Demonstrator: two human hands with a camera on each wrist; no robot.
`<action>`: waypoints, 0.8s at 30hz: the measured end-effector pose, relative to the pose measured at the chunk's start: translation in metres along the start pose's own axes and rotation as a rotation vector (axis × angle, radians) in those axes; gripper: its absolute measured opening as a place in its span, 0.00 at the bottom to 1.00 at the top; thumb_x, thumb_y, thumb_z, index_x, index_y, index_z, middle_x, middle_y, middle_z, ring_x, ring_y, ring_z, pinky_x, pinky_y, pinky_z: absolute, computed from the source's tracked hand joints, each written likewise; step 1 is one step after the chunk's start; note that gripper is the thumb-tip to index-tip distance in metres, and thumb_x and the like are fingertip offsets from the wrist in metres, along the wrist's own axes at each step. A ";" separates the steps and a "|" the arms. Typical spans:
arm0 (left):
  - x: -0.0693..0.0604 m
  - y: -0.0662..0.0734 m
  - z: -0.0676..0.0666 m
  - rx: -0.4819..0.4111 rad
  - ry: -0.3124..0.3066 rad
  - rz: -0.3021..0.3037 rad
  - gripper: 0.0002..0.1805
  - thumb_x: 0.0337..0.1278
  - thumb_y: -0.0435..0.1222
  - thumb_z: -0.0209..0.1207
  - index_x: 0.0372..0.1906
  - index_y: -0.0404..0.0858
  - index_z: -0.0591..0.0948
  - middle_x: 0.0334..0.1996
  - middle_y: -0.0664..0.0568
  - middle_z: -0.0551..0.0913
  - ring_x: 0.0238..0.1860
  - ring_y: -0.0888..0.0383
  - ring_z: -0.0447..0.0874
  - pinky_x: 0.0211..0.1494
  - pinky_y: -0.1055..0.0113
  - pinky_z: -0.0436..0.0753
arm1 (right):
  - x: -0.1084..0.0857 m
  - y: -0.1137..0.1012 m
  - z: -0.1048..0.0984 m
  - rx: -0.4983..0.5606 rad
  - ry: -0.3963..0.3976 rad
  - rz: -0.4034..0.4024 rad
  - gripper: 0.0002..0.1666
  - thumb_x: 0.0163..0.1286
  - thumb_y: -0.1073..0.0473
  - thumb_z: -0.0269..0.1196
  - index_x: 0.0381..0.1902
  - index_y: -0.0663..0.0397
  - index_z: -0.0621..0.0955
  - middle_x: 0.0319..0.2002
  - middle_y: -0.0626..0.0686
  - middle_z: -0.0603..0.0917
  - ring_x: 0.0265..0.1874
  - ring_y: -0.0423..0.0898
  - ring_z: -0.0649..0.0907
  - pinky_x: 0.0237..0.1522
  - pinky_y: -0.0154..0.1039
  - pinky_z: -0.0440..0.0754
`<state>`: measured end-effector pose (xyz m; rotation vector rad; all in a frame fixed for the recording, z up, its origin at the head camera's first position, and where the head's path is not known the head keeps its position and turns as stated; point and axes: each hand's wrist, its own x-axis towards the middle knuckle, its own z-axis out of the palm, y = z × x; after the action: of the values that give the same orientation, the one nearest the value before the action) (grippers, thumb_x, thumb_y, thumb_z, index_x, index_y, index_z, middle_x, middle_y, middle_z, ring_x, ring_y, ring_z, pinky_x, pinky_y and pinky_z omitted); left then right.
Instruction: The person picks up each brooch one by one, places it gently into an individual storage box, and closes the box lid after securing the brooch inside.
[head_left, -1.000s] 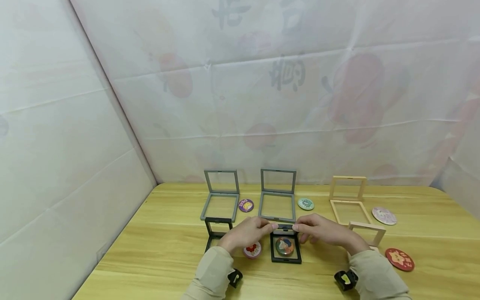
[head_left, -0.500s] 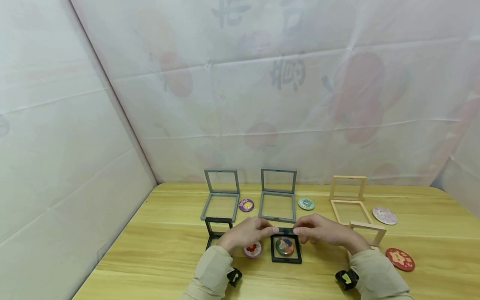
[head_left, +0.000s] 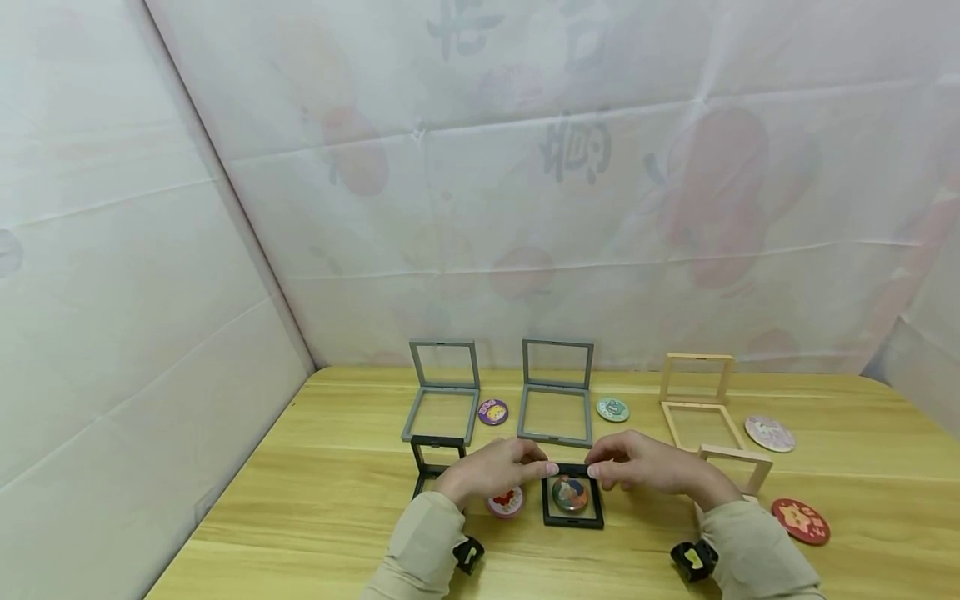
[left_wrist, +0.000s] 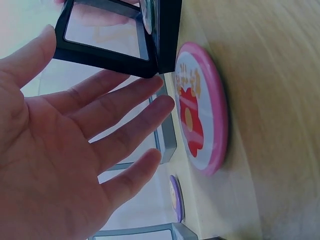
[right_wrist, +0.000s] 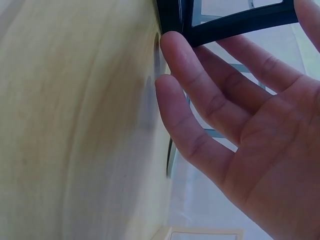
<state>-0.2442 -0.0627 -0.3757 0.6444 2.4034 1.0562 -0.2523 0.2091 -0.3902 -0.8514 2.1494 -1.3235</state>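
A small black display frame (head_left: 573, 523) lies on the table, its hinged lid (left_wrist: 107, 62) tilted up at the far side. Inside its lower half sits a round badge (head_left: 570, 495) with a multicoloured picture. My left hand (head_left: 495, 467) pinches the left side of the lid, thumb on one side and fingers behind. At the right side, my right hand (head_left: 645, 463) pinches the same lid. A pink-rimmed badge (left_wrist: 202, 110) with a red flower lies just below my left fingers. The lid hides part of the fingertips in both wrist views.
Another black frame (head_left: 438, 440) stands unfolded to the left. Behind are two grey frames (head_left: 442, 389) (head_left: 555, 386), with purple (head_left: 492, 412) and green (head_left: 612, 409) badges. Rightward are two light wooden frames (head_left: 697, 405) (head_left: 735, 454), a pale badge (head_left: 769, 433) and a red badge (head_left: 801, 522).
The black frame's lid has tilted further down toward me, its top edge now lower over the badge. Both hands have moved slightly with it; the other frames and badges have not moved.
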 end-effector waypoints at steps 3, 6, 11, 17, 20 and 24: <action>0.000 0.000 -0.001 0.025 -0.005 0.016 0.20 0.73 0.48 0.58 0.57 0.39 0.82 0.52 0.53 0.84 0.54 0.56 0.82 0.58 0.57 0.79 | 0.000 0.002 0.000 -0.007 -0.004 -0.018 0.22 0.79 0.57 0.56 0.54 0.75 0.78 0.39 0.58 0.82 0.36 0.49 0.81 0.34 0.40 0.79; 0.000 -0.001 -0.001 0.060 -0.013 0.043 0.19 0.74 0.47 0.58 0.57 0.38 0.82 0.51 0.53 0.85 0.53 0.58 0.82 0.57 0.60 0.80 | 0.000 0.003 0.000 -0.030 -0.005 -0.041 0.21 0.79 0.57 0.57 0.54 0.74 0.79 0.38 0.58 0.83 0.35 0.47 0.81 0.34 0.40 0.80; 0.000 0.000 -0.002 0.084 -0.030 0.063 0.19 0.74 0.46 0.58 0.57 0.37 0.82 0.50 0.53 0.85 0.52 0.58 0.83 0.57 0.61 0.80 | 0.000 0.004 0.000 -0.083 0.004 -0.073 0.20 0.78 0.59 0.58 0.54 0.74 0.80 0.37 0.55 0.84 0.36 0.46 0.83 0.38 0.40 0.81; 0.001 0.000 -0.002 0.101 -0.043 0.071 0.20 0.74 0.45 0.58 0.58 0.35 0.81 0.52 0.52 0.84 0.53 0.58 0.82 0.58 0.61 0.79 | 0.001 0.003 0.000 -0.137 0.023 -0.081 0.20 0.76 0.59 0.61 0.53 0.74 0.81 0.44 0.55 0.86 0.41 0.44 0.84 0.44 0.38 0.81; 0.002 -0.001 -0.001 0.111 -0.045 0.072 0.20 0.74 0.45 0.58 0.59 0.35 0.81 0.53 0.52 0.84 0.54 0.58 0.82 0.58 0.62 0.79 | 0.001 0.002 0.001 -0.146 0.030 -0.081 0.20 0.74 0.60 0.62 0.52 0.74 0.81 0.47 0.58 0.85 0.43 0.45 0.84 0.44 0.38 0.82; 0.002 -0.002 -0.002 0.117 -0.048 0.075 0.20 0.74 0.44 0.59 0.59 0.35 0.81 0.53 0.52 0.84 0.54 0.58 0.82 0.58 0.62 0.79 | 0.001 0.001 0.002 -0.137 0.035 -0.076 0.19 0.73 0.61 0.63 0.52 0.74 0.81 0.46 0.59 0.85 0.41 0.46 0.84 0.42 0.38 0.82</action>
<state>-0.2473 -0.0639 -0.3770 0.7957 2.4297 0.9242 -0.2519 0.2080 -0.3918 -0.9802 2.2767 -1.2467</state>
